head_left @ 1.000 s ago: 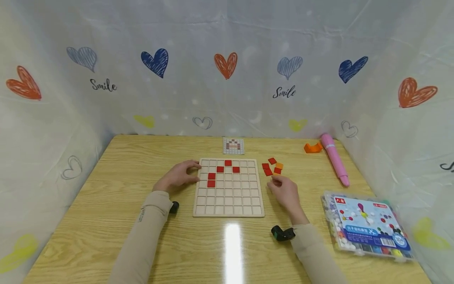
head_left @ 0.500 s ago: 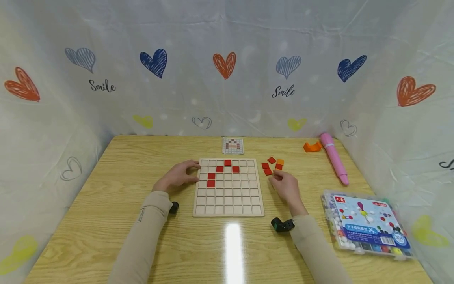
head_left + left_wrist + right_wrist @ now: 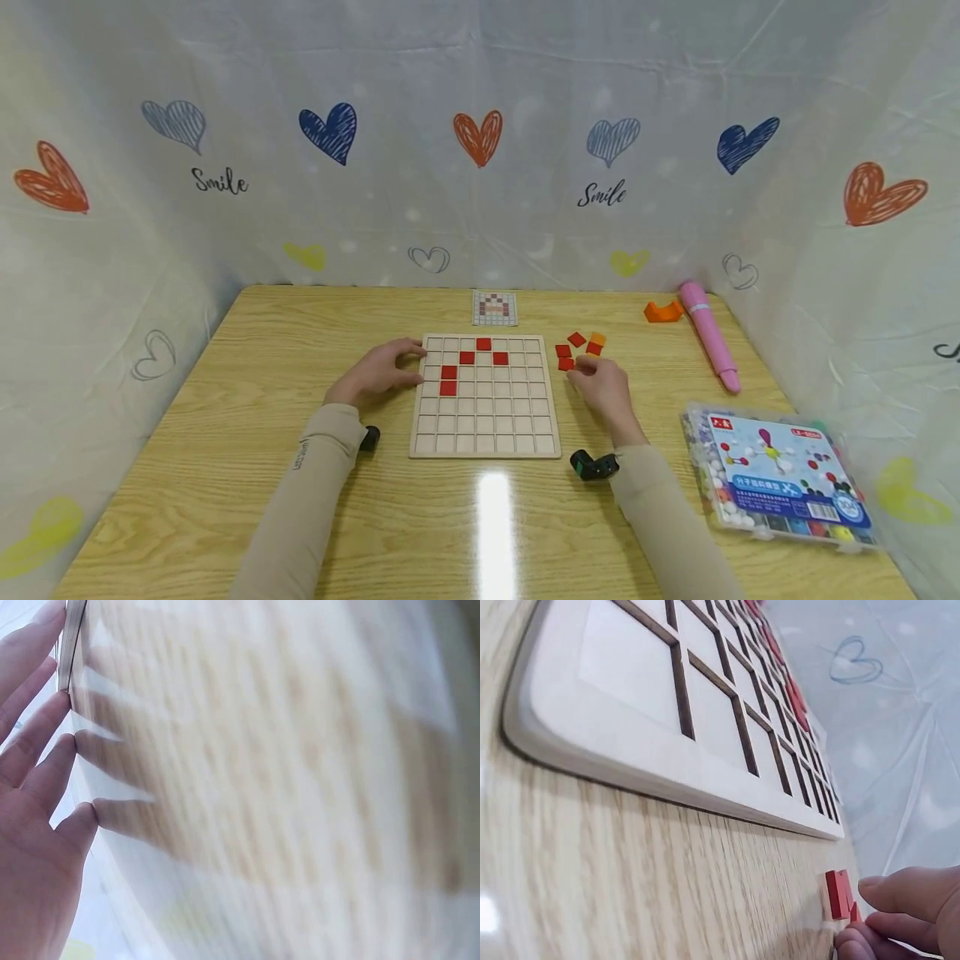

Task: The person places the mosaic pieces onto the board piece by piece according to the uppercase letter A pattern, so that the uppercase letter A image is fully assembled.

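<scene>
Pale wood, round-cornered and grooved into squares, makes the grid board (image 3: 484, 424) between the left hand (image 3: 380, 367), spread wide along one edge, and the right hand (image 3: 604, 387), parted from the opposite edge by a strip of grained bench (image 3: 652, 862). Narrowly bent beside flat red tiles (image 3: 563, 351), the right hand covers part of their cluster — a red sliver (image 3: 855, 913) shows at its fingertips (image 3: 870, 885), but whether it is pinched I cannot tell.

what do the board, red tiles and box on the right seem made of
Board: probably smooth, matte wood; pale beige, with brown-edged squares. Red tiles: smooth painted wood or plastic; even colour leaves it open. Box: likely clear, smooth plastic; coloured pieces show through its sides.
</scene>
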